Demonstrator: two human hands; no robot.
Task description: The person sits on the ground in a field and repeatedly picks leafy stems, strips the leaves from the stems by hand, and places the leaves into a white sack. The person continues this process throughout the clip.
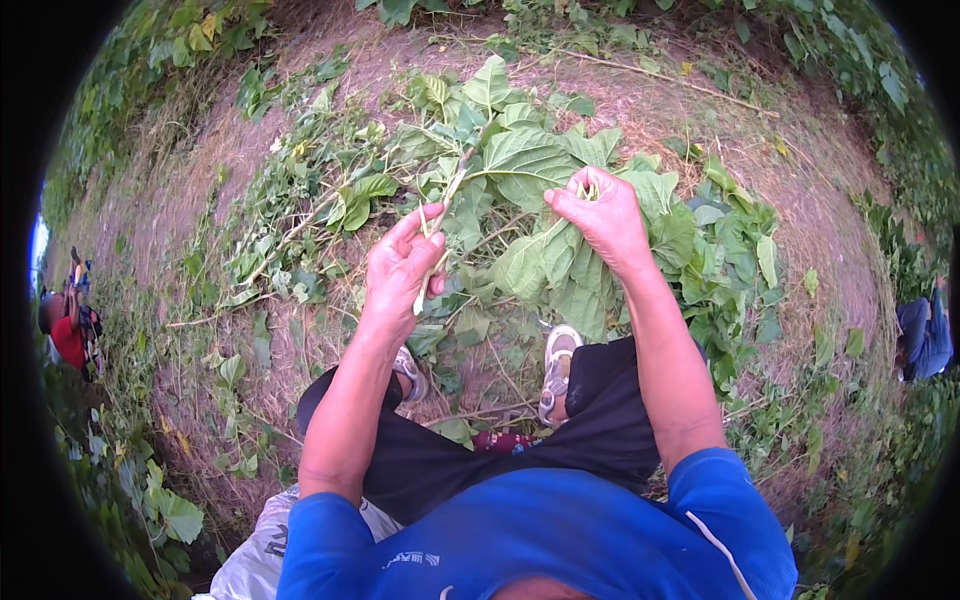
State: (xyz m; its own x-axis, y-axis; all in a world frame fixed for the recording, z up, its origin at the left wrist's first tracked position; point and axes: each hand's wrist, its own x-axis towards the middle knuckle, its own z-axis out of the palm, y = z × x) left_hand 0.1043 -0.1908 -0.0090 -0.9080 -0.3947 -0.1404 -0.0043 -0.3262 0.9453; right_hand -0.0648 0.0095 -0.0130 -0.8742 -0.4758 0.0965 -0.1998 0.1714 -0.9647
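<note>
My left hand point(405, 266) grips the lower part of a cut leafy stem point(459, 174), its pale end sticking out below the thumb. The stem slants up and away, with broad green leaves point(529, 163) on its far part. To the right, my right hand point(609, 219) pinches a bunch of picked leaves point(581, 281) by their stalks, and the blades hang down below the fist. Part of the stem's leaves lies close to the right thumb. Under both hands, cut leafy stems point(300, 229) are strewn on the ground.
A heap of loose green leaves point(724, 240) lies right of my right hand. My shoes point(559, 367) stand on the ground. A white sack point(251, 551) is beside me at left. People are at the far left point(69, 330) and far right point(924, 337). Leafy plants point(847, 67) line the edges.
</note>
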